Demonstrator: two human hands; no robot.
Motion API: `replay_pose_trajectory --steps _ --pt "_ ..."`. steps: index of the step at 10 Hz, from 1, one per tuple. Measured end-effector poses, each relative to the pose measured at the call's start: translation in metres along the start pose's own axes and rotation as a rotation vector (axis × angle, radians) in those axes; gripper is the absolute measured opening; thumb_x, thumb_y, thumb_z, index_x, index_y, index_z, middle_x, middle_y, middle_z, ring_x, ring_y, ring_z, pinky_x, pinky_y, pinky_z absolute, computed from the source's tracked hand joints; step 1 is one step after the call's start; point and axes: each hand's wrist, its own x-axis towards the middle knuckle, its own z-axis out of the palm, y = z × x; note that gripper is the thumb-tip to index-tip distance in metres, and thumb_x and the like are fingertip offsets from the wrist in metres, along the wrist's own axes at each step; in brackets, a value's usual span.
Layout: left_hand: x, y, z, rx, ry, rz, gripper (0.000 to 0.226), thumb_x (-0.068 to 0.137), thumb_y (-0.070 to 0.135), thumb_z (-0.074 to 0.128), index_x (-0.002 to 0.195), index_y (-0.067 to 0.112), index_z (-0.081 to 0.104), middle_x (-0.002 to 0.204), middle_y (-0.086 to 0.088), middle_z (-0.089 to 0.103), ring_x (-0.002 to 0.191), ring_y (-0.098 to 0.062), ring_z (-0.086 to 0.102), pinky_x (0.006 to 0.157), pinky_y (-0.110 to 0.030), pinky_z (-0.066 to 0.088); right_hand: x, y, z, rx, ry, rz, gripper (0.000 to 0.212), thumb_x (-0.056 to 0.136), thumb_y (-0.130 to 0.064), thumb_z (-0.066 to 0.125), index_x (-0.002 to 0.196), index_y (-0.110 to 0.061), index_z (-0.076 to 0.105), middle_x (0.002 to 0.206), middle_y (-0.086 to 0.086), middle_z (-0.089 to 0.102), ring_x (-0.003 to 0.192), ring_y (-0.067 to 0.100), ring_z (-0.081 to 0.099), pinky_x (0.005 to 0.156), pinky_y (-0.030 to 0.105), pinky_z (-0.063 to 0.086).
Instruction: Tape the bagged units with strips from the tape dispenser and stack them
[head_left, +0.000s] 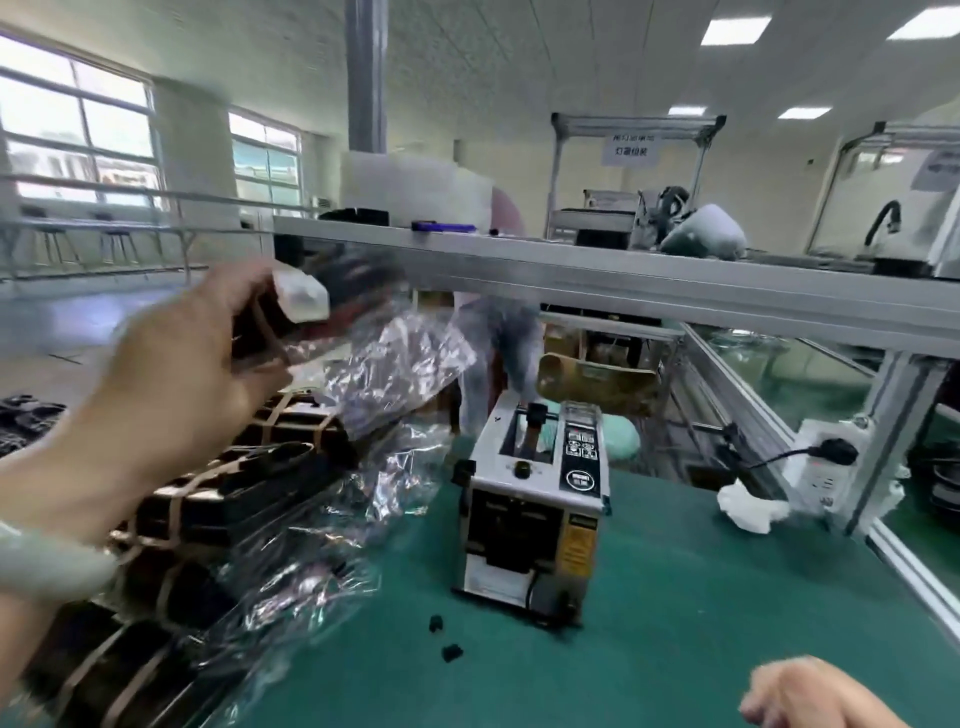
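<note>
Above the left side of the bench, our left hand (171, 364) grips one bagged unit (322, 306), fingers closed around its dark body, with the loose bag tail hanging free below. Our right hand (800, 696) sits low at the near edge, loosely curled and holding nothing. The stack of taped units (208, 499) lies beneath the raised unit; the tape dispenser (535, 499) stands just to its right.

Risks, as we judge them:
- The trailing bag film may snag the stack and shift it.
- A one-handed grip on slick film may slip.
- Two small black pieces (441, 636) lie near the dispenser and could end up under a unit.

The green bench mat (675, 597) looks flat and uncluttered. An aluminium shelf (623, 280) crosses overhead; the hall beyond is bright, with large windows.
</note>
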Motion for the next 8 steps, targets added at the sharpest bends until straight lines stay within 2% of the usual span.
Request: replay_pose_trajectory --steps 1,2,3,4,5,6,7,8 --pt "-0.006 -0.017 0.006 0.084 -0.110 0.082 0.069 0.067 0.013 0.082 0.118 0.040 0.045 0.096 -0.007 0.070 0.080 -0.031 0.066 0.069 -0.041 0.052 -0.003 0.006 0.012 0.044 0.113 -0.051 0.046 0.082 -0.015 0.043 0.036 -0.015 0.050 0.043 -0.002 0.050 0.044 0.011 0.050 0.042 0.018 0.037" --pt "-0.011 -0.035 0.017 0.168 -0.205 0.109 0.072 0.062 0.008 0.084 0.116 0.037 0.046 0.088 -0.005 0.068 0.071 -0.027 0.061 0.061 -0.035 0.047 0.001 0.023 0.017 0.064 0.154 -0.072 0.043 0.087 -0.023 0.046 0.045 -0.016 0.055 0.043 -0.003 0.049 0.041 0.008 0.048 0.040 0.013 0.035" --pt "-0.014 -0.052 0.027 0.278 -0.219 0.136 0.079 0.053 0.012 0.089 0.113 0.040 0.046 0.077 0.005 0.063 0.060 -0.017 0.048 0.052 -0.028 0.040 -0.001 0.039 0.018 0.094 0.180 -0.070 0.044 0.088 -0.043 0.045 0.055 -0.016 0.059 0.043 -0.002 0.049 0.038 0.008 0.046 0.039 0.013 0.034" --pt "-0.013 -0.069 0.033 0.316 -0.312 0.127 0.090 0.053 0.017 0.089 0.118 0.052 0.037 0.084 0.013 0.062 0.063 -0.014 0.053 0.054 -0.029 0.046 -0.001 0.045 0.014 0.067 0.195 -0.059 0.046 0.090 -0.050 0.044 0.054 -0.024 0.058 0.048 -0.003 0.054 0.041 0.006 0.050 0.041 0.013 0.038" --pt "-0.010 -0.083 0.032 0.240 -0.398 0.078 0.100 0.063 0.003 0.076 0.116 0.073 0.029 0.096 0.014 0.063 0.075 -0.018 0.062 0.066 -0.035 0.054 0.001 0.047 0.012 0.011 0.193 -0.063 0.048 0.092 -0.054 0.043 0.056 -0.025 0.058 0.051 -0.003 0.056 0.043 0.005 0.051 0.042 0.011 0.039" --pt "-0.004 -0.092 0.032 0.196 -0.324 0.102 0.102 0.065 -0.008 0.066 0.119 0.073 0.034 0.111 0.012 0.065 0.088 -0.021 0.064 0.075 -0.041 0.055 -0.002 0.040 0.013 0.000 0.215 -0.083 0.042 0.089 -0.046 0.044 0.056 -0.026 0.059 0.051 -0.004 0.057 0.043 0.005 0.052 0.043 0.012 0.040" --pt "-0.004 -0.107 0.050 0.172 -0.239 0.151 0.095 0.072 -0.008 0.064 0.129 0.063 0.036 0.119 0.010 0.062 0.098 -0.023 0.062 0.079 -0.046 0.052 -0.003 0.033 0.011 0.052 0.220 -0.110 0.035 0.087 -0.035 0.049 0.057 -0.023 0.060 0.048 -0.006 0.055 0.041 0.004 0.050 0.043 0.010 0.039" --pt "-0.004 -0.142 0.069 0.050 -0.187 0.089 0.084 0.081 -0.004 0.059 0.135 0.057 0.035 0.117 0.007 0.063 0.100 -0.025 0.060 0.082 -0.048 0.049 -0.003 0.029 0.010 0.072 0.213 -0.126 0.033 0.085 -0.029 0.053 0.054 -0.020 0.059 0.045 -0.005 0.052 0.039 0.004 0.047 0.042 0.010 0.037"
